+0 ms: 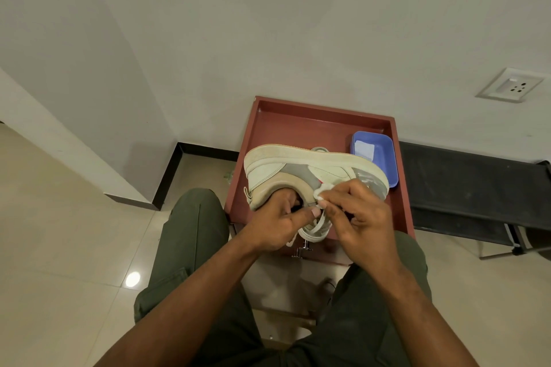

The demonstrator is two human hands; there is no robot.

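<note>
A pale cream and grey sneaker (301, 168) lies on its side above the red-brown tray (298, 125), sole turned away from me. My left hand (277, 225) holds it with fingers tucked inside the shoe's opening and the thumb outside. My right hand (354, 214) pinches a small white wipe (322, 191) against the sneaker's side near the laces. White laces (316, 228) hang loose below the shoe between my hands.
A blue plastic tub (383, 155) with a white wipe inside sits in the tray's right corner. A black bench (477, 185) stands to the right along the wall, with a wall socket (511, 85) above it. My legs in green trousers (190, 241) flank the tray.
</note>
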